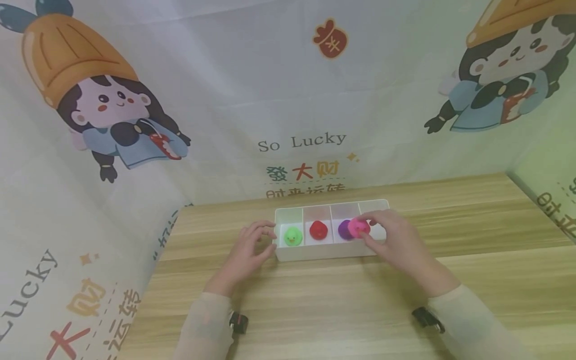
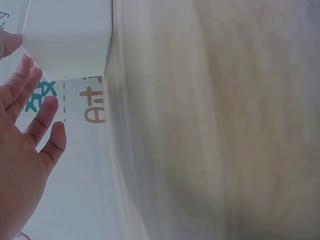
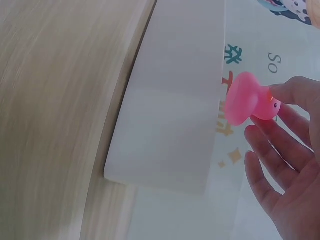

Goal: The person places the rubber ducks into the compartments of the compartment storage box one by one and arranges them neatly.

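A white box (image 1: 324, 252) with a row of compartments stands on the table. From left to right it holds a green toy duck (image 1: 293, 236), a red toy duck (image 1: 318, 230) and a purple toy (image 1: 345, 229), partly hidden. My right hand (image 1: 398, 240) pinches a pink toy duck (image 3: 247, 100) by its head between thumb and fingers, above the box's rim. The duck is tilted on its side in the right wrist view. My left hand (image 1: 247, 252) touches the box's left end with its fingertips, fingers loosely bent.
The box rests on a wood-grain table (image 1: 315, 310) toward its back edge. Behind it hangs a printed white cloth (image 1: 234, 100), which also covers the sides. Dark wrist devices (image 1: 239, 322) sit on both sleeves.
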### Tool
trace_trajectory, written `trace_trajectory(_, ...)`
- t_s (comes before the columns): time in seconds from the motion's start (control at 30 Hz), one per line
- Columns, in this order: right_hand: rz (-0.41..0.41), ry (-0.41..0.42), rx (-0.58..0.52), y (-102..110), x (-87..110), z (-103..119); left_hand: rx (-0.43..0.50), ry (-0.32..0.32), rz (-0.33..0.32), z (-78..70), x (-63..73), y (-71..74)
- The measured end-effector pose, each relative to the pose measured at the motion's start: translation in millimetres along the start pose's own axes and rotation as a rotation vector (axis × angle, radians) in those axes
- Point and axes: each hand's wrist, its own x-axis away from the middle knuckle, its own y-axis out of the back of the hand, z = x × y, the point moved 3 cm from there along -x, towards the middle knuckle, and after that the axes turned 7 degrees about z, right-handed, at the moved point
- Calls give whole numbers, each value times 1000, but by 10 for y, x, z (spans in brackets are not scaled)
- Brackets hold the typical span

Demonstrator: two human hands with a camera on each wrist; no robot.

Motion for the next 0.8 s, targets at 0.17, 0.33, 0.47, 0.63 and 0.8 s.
trace_trajectory(0.17,-2,-16,8,31,4,-49,8,-3,0,3,0,-2)
trace_trajectory(0.33,9,-34,2,56,-3,-100,8,-2,-2,-4,8,2)
trace_trajectory(0.47,8,-52,4,79,0,-158,9,2,2,-12,9,2)
trace_trajectory(0.63,12,-93,20,113,7,-222,9,9,4,-13,8,2)
trace_trajectory(0.8,12,-113,32,126,17,-288,12,13,8,-9,7,-3)
